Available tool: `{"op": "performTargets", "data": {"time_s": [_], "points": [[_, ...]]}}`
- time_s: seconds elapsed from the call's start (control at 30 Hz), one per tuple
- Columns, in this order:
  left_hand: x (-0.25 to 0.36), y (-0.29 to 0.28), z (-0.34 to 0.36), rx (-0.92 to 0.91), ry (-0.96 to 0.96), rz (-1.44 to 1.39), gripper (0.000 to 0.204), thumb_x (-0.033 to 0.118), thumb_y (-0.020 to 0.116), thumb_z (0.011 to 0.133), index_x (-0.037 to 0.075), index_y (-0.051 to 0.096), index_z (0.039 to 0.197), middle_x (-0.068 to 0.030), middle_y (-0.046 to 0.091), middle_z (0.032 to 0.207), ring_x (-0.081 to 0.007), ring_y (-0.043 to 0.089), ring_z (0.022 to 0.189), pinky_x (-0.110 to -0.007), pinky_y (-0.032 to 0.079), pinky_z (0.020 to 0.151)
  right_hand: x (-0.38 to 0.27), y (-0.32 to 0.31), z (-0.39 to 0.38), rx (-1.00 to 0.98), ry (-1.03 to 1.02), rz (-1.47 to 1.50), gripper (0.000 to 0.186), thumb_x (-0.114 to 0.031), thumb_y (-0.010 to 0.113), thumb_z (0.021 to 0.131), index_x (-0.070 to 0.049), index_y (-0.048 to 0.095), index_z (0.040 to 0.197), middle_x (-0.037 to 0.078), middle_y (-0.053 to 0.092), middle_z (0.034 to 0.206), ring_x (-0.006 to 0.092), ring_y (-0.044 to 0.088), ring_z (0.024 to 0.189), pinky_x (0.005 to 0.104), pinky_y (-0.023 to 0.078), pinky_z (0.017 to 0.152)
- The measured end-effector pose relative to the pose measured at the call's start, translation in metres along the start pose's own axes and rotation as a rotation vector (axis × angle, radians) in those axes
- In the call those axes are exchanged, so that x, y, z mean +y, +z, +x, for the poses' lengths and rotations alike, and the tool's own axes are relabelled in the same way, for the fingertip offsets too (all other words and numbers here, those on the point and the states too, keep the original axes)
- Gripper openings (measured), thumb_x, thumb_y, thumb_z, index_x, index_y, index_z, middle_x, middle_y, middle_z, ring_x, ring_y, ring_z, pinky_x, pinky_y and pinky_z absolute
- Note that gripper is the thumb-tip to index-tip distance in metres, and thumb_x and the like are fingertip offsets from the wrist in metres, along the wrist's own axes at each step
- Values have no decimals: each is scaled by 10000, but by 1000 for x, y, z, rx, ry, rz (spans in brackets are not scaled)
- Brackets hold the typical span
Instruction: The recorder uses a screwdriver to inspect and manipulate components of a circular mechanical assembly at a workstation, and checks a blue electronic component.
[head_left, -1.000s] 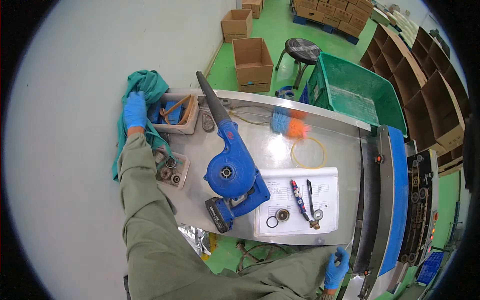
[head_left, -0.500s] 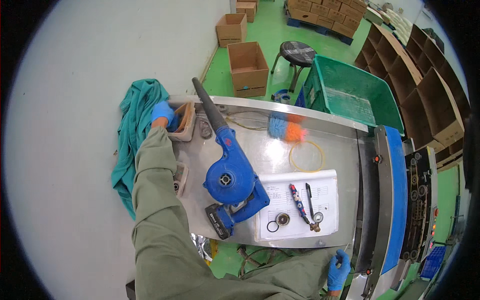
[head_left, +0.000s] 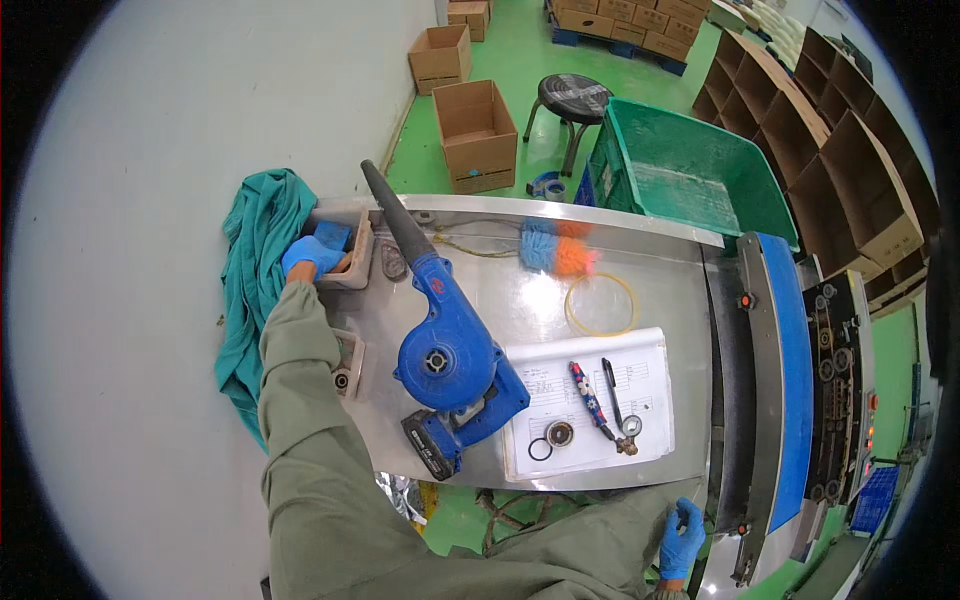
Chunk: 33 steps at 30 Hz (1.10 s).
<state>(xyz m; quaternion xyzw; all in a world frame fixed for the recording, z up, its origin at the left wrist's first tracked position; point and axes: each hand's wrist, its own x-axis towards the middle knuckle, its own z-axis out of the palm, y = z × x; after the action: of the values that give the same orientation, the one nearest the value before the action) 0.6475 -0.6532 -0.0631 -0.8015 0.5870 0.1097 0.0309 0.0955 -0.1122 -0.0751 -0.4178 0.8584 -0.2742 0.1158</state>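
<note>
My left hand (head_left: 312,257), in a blue glove, reaches over the rim of a small pale plastic bin (head_left: 350,277) at the table's far left corner. Its fingers are partly hidden among the bin's contents, so I cannot tell whether they hold anything. A blue piece (head_left: 332,235) and something brown lie in that bin. My right hand (head_left: 681,540), also blue-gloved, hangs by the table's near right edge with loosely curled fingers apart from the thumb, nothing seen in them. Close to my left arm lies a blue cordless blower (head_left: 447,365), its black nozzle pointing away.
Papers (head_left: 640,375) on the metal table (head_left: 480,300) carry a pen, a flowered handle tool and rings. Beyond them are a yellow loop (head_left: 632,300) and a fluffy duster (head_left: 560,248). Teal cloth (head_left: 250,300) hangs left; a conveyor (head_left: 785,380) stands right; a green crate (head_left: 690,180) sits behind.
My left hand has drawn slightly back toward me and the left side of the bin, leaving the blue piece more exposed. The view has shifted a little; my right hand stays in place.
</note>
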Motion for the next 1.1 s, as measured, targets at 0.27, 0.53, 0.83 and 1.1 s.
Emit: {"op": "performTargets", "data": {"time_s": [0.27,0.53,0.83,1.1], "points": [[-47,-47,-7,-121,142,-863,448,328,709,693,73,572,1035,-4,557,770,-101,471,618,-259,398,543,9,-3,-5,-8,16,43,285,-20,654,802,-32,615,1084,85,650,935,180,596,756,314,489,736],[-17,-88,-139,-83,421,-1103,540,201,671,698,16,528,1184,-26,576,968,-107,528,789,-251,454,672,-3,-9,-1,47,31,207,227,-27,593,850,-12,599,1077,71,599,885,148,563,805,296,470,759],[129,-21,-336,-280,915,-752,665,157,752,682,-8,480,1265,-109,592,1086,-149,575,961,-300,505,809,-129,11,30,-239,-179,797,346,-87,415,977,6,508,1297,42,539,908,124,532,832,271,452,784],[221,36,-453,-768,779,-769,713,285,694,777,-30,387,1337,-162,582,1175,-225,582,1056,-355,461,925,-120,35,21,-418,22,1392,572,-278,635,918,14,396,1347,96,552,1208,152,518,1072,301,432,943]]}}
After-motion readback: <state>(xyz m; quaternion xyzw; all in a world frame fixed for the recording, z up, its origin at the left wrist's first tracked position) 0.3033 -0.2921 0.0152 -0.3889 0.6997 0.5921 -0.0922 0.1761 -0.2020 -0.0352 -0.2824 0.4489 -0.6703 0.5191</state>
